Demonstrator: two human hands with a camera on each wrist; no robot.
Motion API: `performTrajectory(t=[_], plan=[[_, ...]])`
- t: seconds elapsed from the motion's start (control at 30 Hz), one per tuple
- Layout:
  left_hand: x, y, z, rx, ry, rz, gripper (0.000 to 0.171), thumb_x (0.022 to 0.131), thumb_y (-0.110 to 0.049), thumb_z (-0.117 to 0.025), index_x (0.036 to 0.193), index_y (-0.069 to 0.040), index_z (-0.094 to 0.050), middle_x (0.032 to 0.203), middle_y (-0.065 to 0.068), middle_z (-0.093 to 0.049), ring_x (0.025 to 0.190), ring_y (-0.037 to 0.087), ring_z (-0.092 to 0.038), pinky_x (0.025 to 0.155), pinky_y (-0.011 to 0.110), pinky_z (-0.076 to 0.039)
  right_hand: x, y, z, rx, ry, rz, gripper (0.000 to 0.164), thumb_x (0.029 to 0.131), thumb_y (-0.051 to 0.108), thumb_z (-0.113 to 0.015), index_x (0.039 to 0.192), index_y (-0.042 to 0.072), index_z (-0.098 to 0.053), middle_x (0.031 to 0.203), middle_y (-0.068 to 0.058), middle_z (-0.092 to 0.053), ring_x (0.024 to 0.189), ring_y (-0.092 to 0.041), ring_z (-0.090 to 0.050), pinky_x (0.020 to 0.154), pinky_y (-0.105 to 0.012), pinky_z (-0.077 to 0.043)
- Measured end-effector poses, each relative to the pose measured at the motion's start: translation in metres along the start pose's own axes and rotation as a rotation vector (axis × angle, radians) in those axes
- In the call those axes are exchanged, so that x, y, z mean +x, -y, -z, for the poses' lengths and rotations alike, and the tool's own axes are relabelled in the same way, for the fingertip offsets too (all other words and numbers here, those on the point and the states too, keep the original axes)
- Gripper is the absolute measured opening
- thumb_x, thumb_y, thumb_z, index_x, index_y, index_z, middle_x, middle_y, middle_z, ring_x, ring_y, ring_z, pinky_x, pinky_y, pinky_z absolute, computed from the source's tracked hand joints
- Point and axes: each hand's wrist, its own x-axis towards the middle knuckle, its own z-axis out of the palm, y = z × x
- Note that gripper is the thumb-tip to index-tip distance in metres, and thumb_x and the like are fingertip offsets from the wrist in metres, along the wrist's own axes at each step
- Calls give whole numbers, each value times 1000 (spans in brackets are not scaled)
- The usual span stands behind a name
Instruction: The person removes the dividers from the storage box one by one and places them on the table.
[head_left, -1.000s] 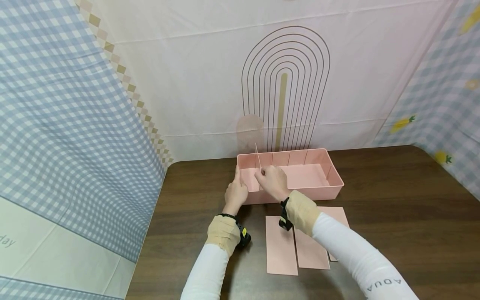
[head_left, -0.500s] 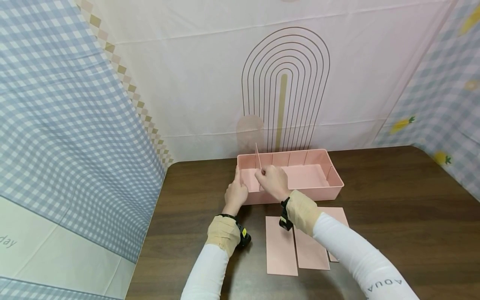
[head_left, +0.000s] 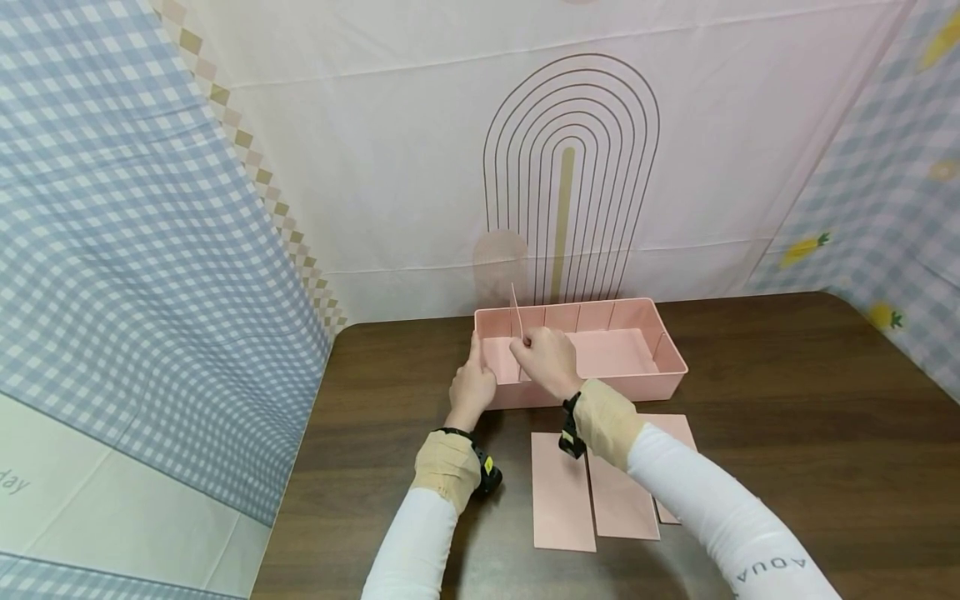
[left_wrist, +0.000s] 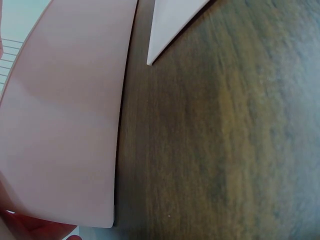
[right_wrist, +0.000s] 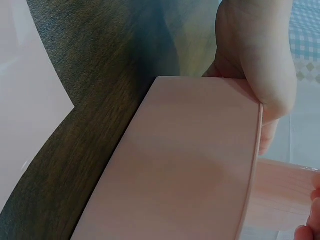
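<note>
A long pink box [head_left: 626, 387] with slotted inner walls lies across the table. My left hand [head_left: 472, 385] grips the box's left end, its index finger stretched along the end wall. In the right wrist view the left hand [right_wrist: 260, 55] wraps the corner, with a fingertip over the rim. My right hand [head_left: 550, 363] pinches a thin pink divider [head_left: 515, 310], which stands upright across the box near its left end. The divider's top sticks up above the back wall. The right fingertips [right_wrist: 315, 215] and the divider [right_wrist: 280, 195] show past the rim in the right wrist view.
Flat pink panels [head_left: 562, 492] lie in front of the box, partly under the right forearm. The brown wooden table [head_left: 787, 433] reaches the printed white cloth [head_left: 405, 167] behind. A blue checked cloth [head_left: 187, 250] hangs at the left.
The divider's top and my right hand have shifted up very slightly. My left hand and the box have stayed in place.
</note>
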Motion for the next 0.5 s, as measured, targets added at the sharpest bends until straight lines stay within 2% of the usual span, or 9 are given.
performTrajectory(t=[0.33,0.5], plan=[[0,0,0,-7,10,1,65,85,-9,-38,145,-20,-16,57,9,-45,44,21,-41,40,35,-30,3,2,3,-18,4,2,32,75,13,-48,46,13,-35,42,7,-25,41,-11,-22,41,-27,-18],[0,0,1,-22,23,5,66,85,-9,-39,145,-20,-14,58,8,-46,44,21,-41,41,35,-29,7,8,8,-23,-27,12,33,76,15,-50,46,13,-34,43,6,-25,42,-12,-24,42,-28,-19]])
